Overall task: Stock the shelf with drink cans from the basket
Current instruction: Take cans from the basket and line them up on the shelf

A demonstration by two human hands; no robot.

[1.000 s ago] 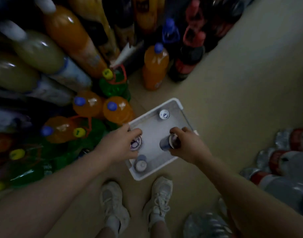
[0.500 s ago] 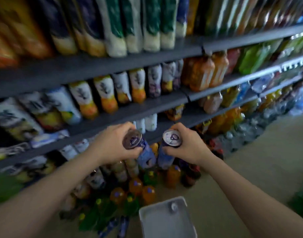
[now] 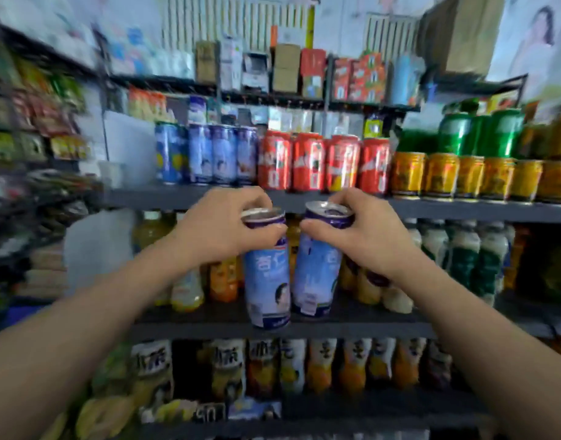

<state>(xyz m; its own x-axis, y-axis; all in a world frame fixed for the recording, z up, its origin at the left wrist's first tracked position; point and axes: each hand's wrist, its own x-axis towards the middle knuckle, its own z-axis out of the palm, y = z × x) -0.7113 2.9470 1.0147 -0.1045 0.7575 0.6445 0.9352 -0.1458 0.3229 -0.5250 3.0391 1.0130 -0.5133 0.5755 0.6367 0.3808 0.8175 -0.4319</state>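
Note:
My left hand (image 3: pixel 222 230) grips the top rim of a tall pale-blue drink can (image 3: pixel 268 287), which hangs upright in front of the shelves. My right hand (image 3: pixel 365 236) holds a second pale-blue can (image 3: pixel 317 281) by its rim, right beside the first. Both cans hang just below the dark shelf (image 3: pixel 463 209) that carries a row of matching blue cans (image 3: pixel 222 155) at about chest height. The basket is out of view.
On that shelf, red cans (image 3: pixel 323 163) stand right of the blue ones, then orange-yellow cans (image 3: pixel 463 176) and green bottles (image 3: pixel 482 131). Bottled drinks fill the shelves below. Cartons (image 3: pixel 285 68) sit on the top shelf. Snack bags (image 3: pixel 34 115) crowd the left rack.
I lifted both cans out of the white basket on the floor and raised them up past the lower shelves. The view swung from the floor up to the can shelf.

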